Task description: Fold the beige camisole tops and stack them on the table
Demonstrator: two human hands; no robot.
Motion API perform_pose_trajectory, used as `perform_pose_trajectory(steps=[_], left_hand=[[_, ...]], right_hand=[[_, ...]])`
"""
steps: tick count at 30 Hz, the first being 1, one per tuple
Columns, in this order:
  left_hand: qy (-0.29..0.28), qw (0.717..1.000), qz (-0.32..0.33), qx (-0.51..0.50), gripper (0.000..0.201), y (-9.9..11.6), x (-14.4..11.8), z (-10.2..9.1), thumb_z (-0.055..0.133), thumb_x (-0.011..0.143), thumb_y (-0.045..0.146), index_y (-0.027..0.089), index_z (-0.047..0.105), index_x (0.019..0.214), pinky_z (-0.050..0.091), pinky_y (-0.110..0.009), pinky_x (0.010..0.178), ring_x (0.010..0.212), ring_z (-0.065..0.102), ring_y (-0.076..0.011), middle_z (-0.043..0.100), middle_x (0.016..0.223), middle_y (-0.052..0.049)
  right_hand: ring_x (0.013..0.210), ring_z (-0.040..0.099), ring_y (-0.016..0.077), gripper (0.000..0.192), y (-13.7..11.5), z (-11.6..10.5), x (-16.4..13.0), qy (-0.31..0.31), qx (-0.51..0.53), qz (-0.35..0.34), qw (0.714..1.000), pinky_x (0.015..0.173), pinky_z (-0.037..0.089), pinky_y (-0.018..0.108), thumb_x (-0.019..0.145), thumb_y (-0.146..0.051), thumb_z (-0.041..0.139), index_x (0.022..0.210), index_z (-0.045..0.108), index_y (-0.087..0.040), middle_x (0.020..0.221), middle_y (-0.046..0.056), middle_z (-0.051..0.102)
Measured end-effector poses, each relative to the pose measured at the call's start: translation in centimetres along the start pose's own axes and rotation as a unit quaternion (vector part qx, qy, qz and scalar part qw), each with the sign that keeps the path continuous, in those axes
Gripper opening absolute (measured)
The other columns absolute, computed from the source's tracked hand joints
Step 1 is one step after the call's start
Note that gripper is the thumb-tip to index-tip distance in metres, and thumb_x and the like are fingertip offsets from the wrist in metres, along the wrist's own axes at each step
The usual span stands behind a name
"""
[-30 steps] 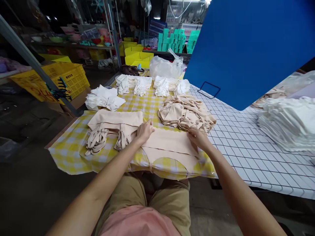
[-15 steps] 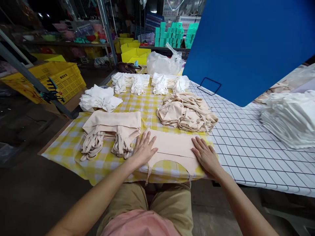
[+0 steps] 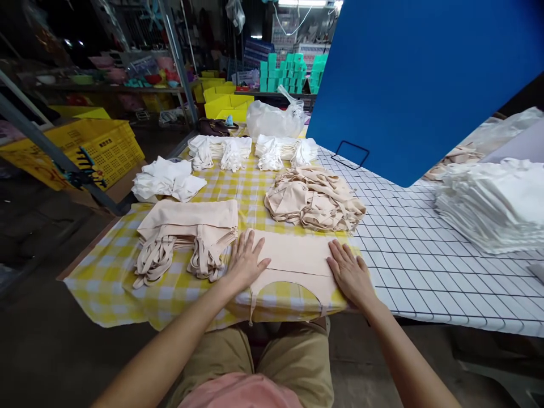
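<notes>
Beige garment (image 3: 293, 263): flat on tabletop (image 3: 425, 266), both hands (image 3: 245, 264) (image 3: 351, 273) spread open pressing its ends; folded stack (image 3: 189, 226) left, unfolded heap (image 3: 314, 198) behind.

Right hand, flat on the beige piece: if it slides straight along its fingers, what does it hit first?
Probably the loose heap of beige garments, just beyond the fingertips of the right hand. Only a narrow strip of yellow checked cloth lies between; depth is hard to judge.

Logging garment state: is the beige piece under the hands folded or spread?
Folded: the beige garment shows a crosswise fold edge, both hands flat on it.
</notes>
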State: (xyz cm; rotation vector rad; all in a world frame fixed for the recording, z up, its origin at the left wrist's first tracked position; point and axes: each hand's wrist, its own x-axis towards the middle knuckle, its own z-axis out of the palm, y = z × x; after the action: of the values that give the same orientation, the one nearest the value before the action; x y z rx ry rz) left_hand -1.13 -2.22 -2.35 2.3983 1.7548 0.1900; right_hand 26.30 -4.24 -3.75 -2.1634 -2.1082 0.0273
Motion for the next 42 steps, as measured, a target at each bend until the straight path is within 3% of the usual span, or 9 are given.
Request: perform_pose_trajectory(steps=[6,9,12,16,18,20,25,32,42], left_hand=[[-0.001,1.000,0.018,0.004,0.051,1.3,-0.2,-0.2,0.040,0.089,0.038,0.016,0.040,0.134,0.018,-0.045,0.111,0.135,0.020,-0.0298,0.028,0.145,-0.014],[-0.010,1.000,-0.019,-0.009,0.052,1.7,0.1,-0.1,0.041,0.088,0.039,0.016,0.039,0.135,0.019,-0.051,0.108,0.134,0.017,-0.0349,0.024,0.146,-0.016],[-0.004,1.000,-0.007,-0.013,0.054,3.2,0.3,0.1,0.042,0.088,0.038,0.014,0.038,0.135,0.014,-0.052,0.109,0.135,0.012,-0.0352,0.020,0.147,-0.017],[-0.008,0.989,0.140,-0.049,0.052,7.9,-0.1,1.2,0.039,0.089,0.038,0.016,0.036,0.136,0.011,-0.050,0.111,0.137,0.011,-0.0284,0.018,0.148,-0.014],[-0.026,0.978,0.192,-0.072,0.052,10.3,-0.3,1.9,0.039,0.088,0.040,0.017,0.037,0.135,0.013,-0.050,0.111,0.137,0.014,-0.0282,0.020,0.148,-0.015],[-0.041,0.973,0.210,-0.083,0.057,11.9,-0.5,2.6,0.041,0.086,0.045,0.018,0.036,0.136,0.011,-0.054,0.109,0.136,0.012,-0.0314,0.019,0.148,-0.016],[-0.064,0.973,0.210,-0.066,0.070,12.7,-0.6,3.2,0.038,0.083,0.058,0.021,0.025,0.141,0.002,-0.061,0.106,0.137,0.001,-0.0338,0.009,0.150,-0.014],[-0.072,0.975,0.204,-0.046,0.071,12.6,-0.6,2.9,0.035,0.083,0.060,0.021,0.024,0.141,0.002,-0.060,0.105,0.137,0.001,-0.0338,0.009,0.150,-0.014],[-0.067,0.975,0.207,-0.046,0.070,12.6,-0.6,3.2,0.037,0.083,0.059,0.021,0.024,0.141,0.000,-0.060,0.105,0.137,-0.001,-0.0334,0.007,0.150,-0.015]], right_hand=[[0.093,0.059,0.0268,0.040,-1.6,-2.7,-6.8,0.128,0.216,0.030,0.967,0.080,0.045,0.040,0.088,-0.044,0.031,0.099,0.060,-0.019,0.100,0.012,0.065],[0.066,0.060,0.0241,0.040,-2.4,-2.5,-11.3,0.033,0.313,0.095,0.945,0.061,0.046,0.034,0.084,-0.052,0.036,0.070,0.058,-0.021,0.069,0.008,0.064],[0.077,0.063,0.0280,0.043,-3.0,-0.8,-13.7,-0.109,0.412,0.144,0.893,0.067,0.049,0.036,0.079,-0.059,0.041,0.072,0.061,-0.021,0.076,0.008,0.067],[0.107,0.055,0.0280,0.045,-4.7,1.1,-13.2,-0.135,0.539,0.185,0.811,0.088,0.045,0.039,0.074,-0.059,0.050,0.098,0.061,-0.023,0.113,0.009,0.062],[0.098,0.058,0.0269,0.041,-5.5,1.2,-12.8,-0.145,0.592,0.184,0.771,0.085,0.046,0.038,0.074,-0.059,0.050,0.089,0.061,-0.022,0.102,0.008,0.065],[0.085,0.058,0.0254,0.041,-5.8,0.8,-12.8,-0.138,0.607,0.188,0.759,0.079,0.047,0.036,0.075,-0.060,0.048,0.072,0.058,-0.021,0.082,0.007,0.065],[0.063,0.052,0.0175,0.046,-4.2,-1.1,-15.2,-0.115,0.538,0.186,0.814,0.061,0.042,0.026,0.079,-0.059,0.043,0.066,0.057,-0.018,0.058,0.001,0.052],[0.045,0.046,0.0141,0.051,-1.2,-5.7,-18.4,-0.080,0.243,0.087,0.963,0.046,0.031,0.023,0.081,-0.060,0.037,0.053,0.051,-0.020,0.045,0.000,0.049],[0.056,0.061,0.0176,0.039,3.9,-11.0,-17.9,0.005,0.069,0.021,0.997,0.054,0.039,0.028,0.087,-0.048,0.033,0.072,0.059,-0.024,0.066,0.002,0.067]])
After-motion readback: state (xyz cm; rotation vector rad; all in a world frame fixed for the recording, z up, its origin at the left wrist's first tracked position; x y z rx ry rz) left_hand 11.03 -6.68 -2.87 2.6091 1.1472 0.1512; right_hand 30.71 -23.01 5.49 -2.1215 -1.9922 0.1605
